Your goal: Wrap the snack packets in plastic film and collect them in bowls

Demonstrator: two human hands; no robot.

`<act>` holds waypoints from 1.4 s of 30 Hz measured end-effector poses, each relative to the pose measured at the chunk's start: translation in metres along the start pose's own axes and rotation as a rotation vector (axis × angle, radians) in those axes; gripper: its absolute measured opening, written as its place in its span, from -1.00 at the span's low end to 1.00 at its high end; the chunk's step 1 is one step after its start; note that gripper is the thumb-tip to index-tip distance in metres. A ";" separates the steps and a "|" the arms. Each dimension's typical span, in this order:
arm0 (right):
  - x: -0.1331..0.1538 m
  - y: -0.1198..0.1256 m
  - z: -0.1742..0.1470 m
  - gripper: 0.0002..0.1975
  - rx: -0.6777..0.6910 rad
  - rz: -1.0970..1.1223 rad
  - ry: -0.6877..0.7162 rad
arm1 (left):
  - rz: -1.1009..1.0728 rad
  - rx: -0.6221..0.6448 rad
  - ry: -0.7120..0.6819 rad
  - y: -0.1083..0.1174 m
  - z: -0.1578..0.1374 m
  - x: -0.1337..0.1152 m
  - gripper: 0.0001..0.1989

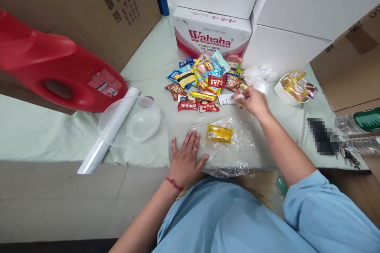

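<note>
My left hand point(187, 156) lies flat with fingers spread on the cloth, at the left edge of a sheet of clear plastic film point(240, 142). On that film rests one yellow-wrapped snack point(220, 133). My right hand point(252, 102) reaches to the right side of a pile of wrapped snacks point(204, 73). Its fingers pinch the right end of a white snack packet point(226, 99); the fingertips partly hide that end. Two red snack packets point(187, 103) lie at the pile's near edge, left of the white one.
A white bowl point(289, 101) holds several wrapped snacks, with crumpled clear plastic point(258, 77) beside it. At left are a clear round container point(139, 120), a white roll point(92, 158) and a large red jug point(71, 75). Boxes point(212, 33) stand behind; plastic bottles point(365, 120) lie right.
</note>
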State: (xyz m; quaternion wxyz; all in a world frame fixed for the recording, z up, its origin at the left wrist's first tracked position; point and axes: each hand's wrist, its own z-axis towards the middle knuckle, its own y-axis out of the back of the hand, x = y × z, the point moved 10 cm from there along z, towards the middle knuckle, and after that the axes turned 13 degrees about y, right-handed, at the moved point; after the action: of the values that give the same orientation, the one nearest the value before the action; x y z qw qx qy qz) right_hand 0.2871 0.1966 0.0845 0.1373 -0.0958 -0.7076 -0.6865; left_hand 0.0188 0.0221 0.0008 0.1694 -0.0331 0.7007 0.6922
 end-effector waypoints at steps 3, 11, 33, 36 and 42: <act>-0.015 0.065 -0.042 -0.38 -0.419 0.102 -0.025 | 0.015 -0.008 -0.005 0.000 -0.001 -0.001 -0.27; 0.093 -0.012 -0.115 -0.68 -0.134 0.197 0.578 | 0.014 -0.023 -0.006 0.001 0.001 -0.001 -0.26; 0.115 -0.079 -0.123 -0.40 0.076 -0.146 0.781 | 0.025 -0.041 -0.003 0.004 0.001 -0.003 -0.28; 0.115 -0.085 -0.124 -0.40 0.101 -0.132 0.787 | 0.022 -0.046 -0.012 0.002 0.000 -0.001 -0.27; 0.104 -0.062 -0.143 -0.25 0.085 -0.015 0.794 | -0.087 0.052 -0.042 0.005 -0.002 0.012 -0.32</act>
State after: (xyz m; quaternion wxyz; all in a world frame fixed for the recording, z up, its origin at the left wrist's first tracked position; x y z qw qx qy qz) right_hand 0.1777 0.0456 0.0629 0.3989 0.1882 -0.6280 -0.6412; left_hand 0.0058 0.0222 0.0023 0.2148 -0.0447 0.7127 0.6663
